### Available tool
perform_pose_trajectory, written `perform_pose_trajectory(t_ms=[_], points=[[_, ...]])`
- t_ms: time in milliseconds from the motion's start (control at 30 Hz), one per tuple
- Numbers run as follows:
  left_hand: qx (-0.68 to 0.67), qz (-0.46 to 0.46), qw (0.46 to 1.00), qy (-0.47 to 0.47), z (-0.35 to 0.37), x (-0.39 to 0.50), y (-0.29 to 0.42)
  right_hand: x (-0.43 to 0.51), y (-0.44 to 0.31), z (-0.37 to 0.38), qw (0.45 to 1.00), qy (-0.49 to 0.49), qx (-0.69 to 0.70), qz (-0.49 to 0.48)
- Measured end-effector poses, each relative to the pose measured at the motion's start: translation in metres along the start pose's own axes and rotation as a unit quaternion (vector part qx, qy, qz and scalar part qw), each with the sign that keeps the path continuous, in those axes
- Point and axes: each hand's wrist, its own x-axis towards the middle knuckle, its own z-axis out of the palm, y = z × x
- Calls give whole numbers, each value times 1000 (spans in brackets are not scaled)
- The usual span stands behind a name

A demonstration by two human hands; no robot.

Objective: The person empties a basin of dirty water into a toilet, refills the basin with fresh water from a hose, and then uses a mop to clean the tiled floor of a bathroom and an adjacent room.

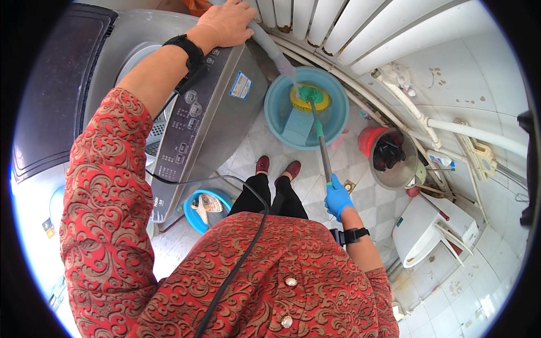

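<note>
My left hand [228, 23], bare, holds a grey corrugated drain hose [266, 44] at the back corner of the washing machine [198, 105]. Water seems to run from the hose's end into a round blue plastic basin [270, 122] on the floor. In a blue glove, my right hand [338, 197] grips the metal handle of a mop [323, 154]. The yellow mop head [321, 103], with its green plate [309, 94], lies inside the basin under the stream. A ribbed blue washboard [299, 126] slants beside it in the basin.
Radiator fins [338, 25] and white pipes [422, 120] line the wall. Right of the basin stand a red bucket [367, 141] and a bin [395, 173] holding a black bag. A white toilet tank or fixture [431, 228] is farther right. A smaller blue basin [192, 213] sits by the machine.
</note>
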Motion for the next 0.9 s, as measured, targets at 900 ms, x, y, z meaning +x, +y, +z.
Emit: perform_pose_trajectory(t_ms=[900], points=[[-27, -9, 1000, 3, -6, -7, -3, -92, 8, 23, 995, 17, -93, 9]])
